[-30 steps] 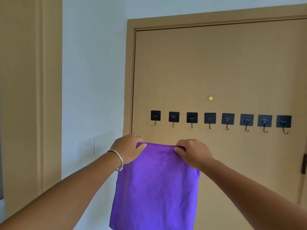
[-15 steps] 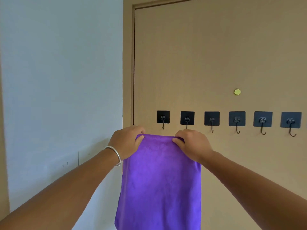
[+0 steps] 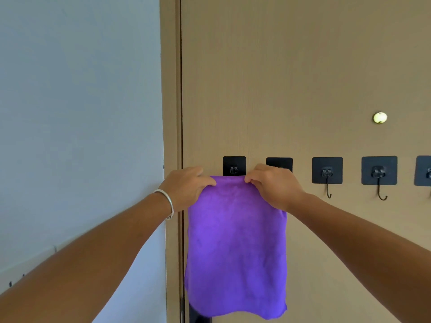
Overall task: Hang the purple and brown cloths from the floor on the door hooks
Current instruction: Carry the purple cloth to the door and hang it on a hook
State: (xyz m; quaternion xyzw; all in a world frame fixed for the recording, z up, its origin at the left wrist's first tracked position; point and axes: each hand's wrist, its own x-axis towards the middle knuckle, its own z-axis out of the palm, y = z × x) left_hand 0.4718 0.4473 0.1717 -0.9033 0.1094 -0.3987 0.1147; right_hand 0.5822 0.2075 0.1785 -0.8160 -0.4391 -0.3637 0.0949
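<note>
Closer to the door (image 3: 291, 78) than a moment ago, we raise the purple cloth (image 3: 236, 241) until its top edge covers the bottom of the first hook (image 3: 234, 169). Our left hand (image 3: 186, 187) and right hand (image 3: 275, 185) each pinch an upper corner; it hangs flat against the door

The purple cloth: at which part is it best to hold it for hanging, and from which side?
Probably the top edge of the purple cloth, from both sides: left hand and right hand pinch its upper corners, so it hangs flat below the hook.
</note>
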